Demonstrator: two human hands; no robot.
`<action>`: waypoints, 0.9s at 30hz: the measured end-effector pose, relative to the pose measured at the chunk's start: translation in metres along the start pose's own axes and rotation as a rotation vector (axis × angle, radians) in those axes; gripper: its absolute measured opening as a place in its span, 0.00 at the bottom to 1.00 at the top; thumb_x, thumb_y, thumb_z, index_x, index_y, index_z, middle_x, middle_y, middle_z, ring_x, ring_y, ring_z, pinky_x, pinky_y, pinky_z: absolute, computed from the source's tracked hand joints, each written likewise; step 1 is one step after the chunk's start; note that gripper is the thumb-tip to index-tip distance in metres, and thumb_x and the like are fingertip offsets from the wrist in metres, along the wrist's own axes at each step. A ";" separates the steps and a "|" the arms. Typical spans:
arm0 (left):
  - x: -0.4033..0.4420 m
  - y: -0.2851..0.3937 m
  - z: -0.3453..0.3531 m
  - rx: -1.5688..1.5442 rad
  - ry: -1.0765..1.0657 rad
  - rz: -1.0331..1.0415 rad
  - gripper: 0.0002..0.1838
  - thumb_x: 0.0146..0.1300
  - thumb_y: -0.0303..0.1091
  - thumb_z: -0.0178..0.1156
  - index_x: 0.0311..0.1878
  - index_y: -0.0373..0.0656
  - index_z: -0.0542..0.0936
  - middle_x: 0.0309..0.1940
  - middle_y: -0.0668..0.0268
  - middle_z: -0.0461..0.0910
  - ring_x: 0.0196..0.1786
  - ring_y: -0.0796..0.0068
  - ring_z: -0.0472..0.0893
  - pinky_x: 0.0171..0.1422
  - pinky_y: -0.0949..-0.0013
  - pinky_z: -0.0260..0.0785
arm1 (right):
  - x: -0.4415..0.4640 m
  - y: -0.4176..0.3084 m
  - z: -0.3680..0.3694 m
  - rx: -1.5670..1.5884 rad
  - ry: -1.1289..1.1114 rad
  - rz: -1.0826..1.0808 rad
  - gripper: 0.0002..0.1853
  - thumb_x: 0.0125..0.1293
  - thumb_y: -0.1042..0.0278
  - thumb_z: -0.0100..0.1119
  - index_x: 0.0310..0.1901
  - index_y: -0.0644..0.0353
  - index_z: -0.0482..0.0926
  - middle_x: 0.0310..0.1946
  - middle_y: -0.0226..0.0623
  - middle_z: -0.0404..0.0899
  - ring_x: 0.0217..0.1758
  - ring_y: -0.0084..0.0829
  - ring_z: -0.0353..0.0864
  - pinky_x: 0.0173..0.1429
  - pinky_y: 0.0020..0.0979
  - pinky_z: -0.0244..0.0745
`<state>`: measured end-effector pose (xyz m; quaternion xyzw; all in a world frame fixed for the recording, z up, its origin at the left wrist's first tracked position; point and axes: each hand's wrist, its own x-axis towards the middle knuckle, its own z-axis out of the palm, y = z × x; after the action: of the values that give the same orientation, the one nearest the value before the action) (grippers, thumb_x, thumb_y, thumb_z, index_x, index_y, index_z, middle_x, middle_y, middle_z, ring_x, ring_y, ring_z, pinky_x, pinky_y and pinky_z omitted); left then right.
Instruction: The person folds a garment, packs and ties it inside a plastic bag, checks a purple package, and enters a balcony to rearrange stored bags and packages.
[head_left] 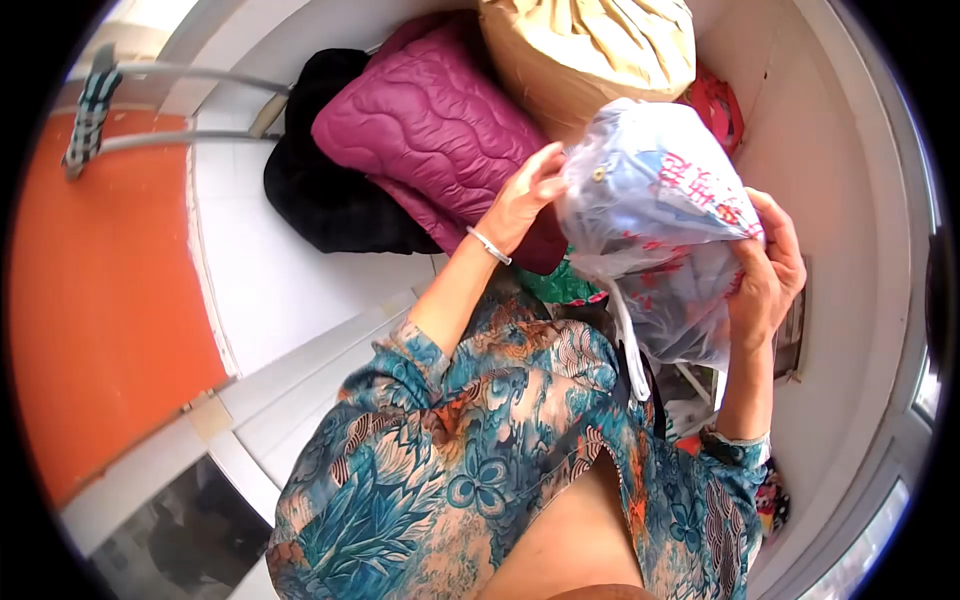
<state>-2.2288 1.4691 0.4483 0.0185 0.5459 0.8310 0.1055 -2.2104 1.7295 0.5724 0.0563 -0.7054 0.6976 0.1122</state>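
Observation:
A translucent plastic bag [650, 190] with red printed characters is held up in front of me, with pale bluish contents showing through. My left hand [525, 198], wearing a silver bangle [489, 245], pinches the bag's left edge between bent fingers. On the other side my right hand [768, 272] is closed on the bag's right edge, thumb in front. White handle loops [630, 345] of the bag hang down near my patterned top [480, 450].
A purple quilted garment [430, 115] and a black cloth [335, 190] lie left of the bag. Behind it stands a large tan fabric bundle [590, 55], with a red item [718, 110] beside it. A green item [560, 285] shows below. White walls [840, 200] curve close on the right.

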 end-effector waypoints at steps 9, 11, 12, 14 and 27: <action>-0.041 0.013 -0.016 -0.588 0.048 0.245 0.43 0.58 0.65 0.51 0.69 0.48 0.56 0.67 0.66 0.60 0.67 0.62 0.62 0.70 0.53 0.57 | 0.035 -0.048 0.079 0.254 -0.209 -0.307 0.18 0.55 0.85 0.52 0.49 0.68 0.76 0.41 0.35 0.80 0.44 0.20 0.76 0.52 0.20 0.69; -0.046 0.039 -0.031 -0.386 0.099 0.418 0.41 0.59 0.61 0.55 0.68 0.45 0.58 0.64 0.65 0.64 0.66 0.62 0.64 0.69 0.54 0.58 | 0.048 -0.058 0.086 0.390 -0.144 -0.358 0.13 0.58 0.82 0.53 0.47 0.68 0.76 0.40 0.35 0.80 0.40 0.20 0.77 0.48 0.20 0.70; -0.050 0.062 -0.031 -0.250 0.259 0.390 0.39 0.59 0.58 0.56 0.67 0.43 0.60 0.63 0.63 0.65 0.65 0.62 0.66 0.69 0.56 0.58 | 0.054 -0.057 0.090 0.433 -0.145 -0.384 0.14 0.58 0.80 0.53 0.47 0.63 0.76 0.40 0.37 0.81 0.41 0.31 0.79 0.49 0.28 0.72; -0.052 0.104 -0.026 0.019 0.412 0.381 0.36 0.61 0.54 0.56 0.65 0.40 0.62 0.61 0.61 0.68 0.64 0.63 0.67 0.67 0.59 0.60 | 0.077 -0.041 0.089 0.437 -0.063 -0.316 0.15 0.60 0.78 0.53 0.49 0.68 0.74 0.41 0.39 0.80 0.42 0.26 0.79 0.50 0.25 0.72; 0.051 0.050 0.001 1.458 0.387 0.705 0.27 0.53 0.39 0.62 0.56 0.40 0.71 0.53 0.56 0.70 0.53 0.54 0.69 0.57 0.57 0.61 | 0.046 0.180 0.057 -0.704 -0.194 0.204 0.32 0.60 0.50 0.53 0.62 0.56 0.62 0.55 0.56 0.69 0.56 0.56 0.71 0.58 0.45 0.66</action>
<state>-2.2864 1.4605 0.4902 0.1090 0.9179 0.2420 -0.2948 -2.3018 1.6798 0.4080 0.0095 -0.9112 0.4116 -0.0127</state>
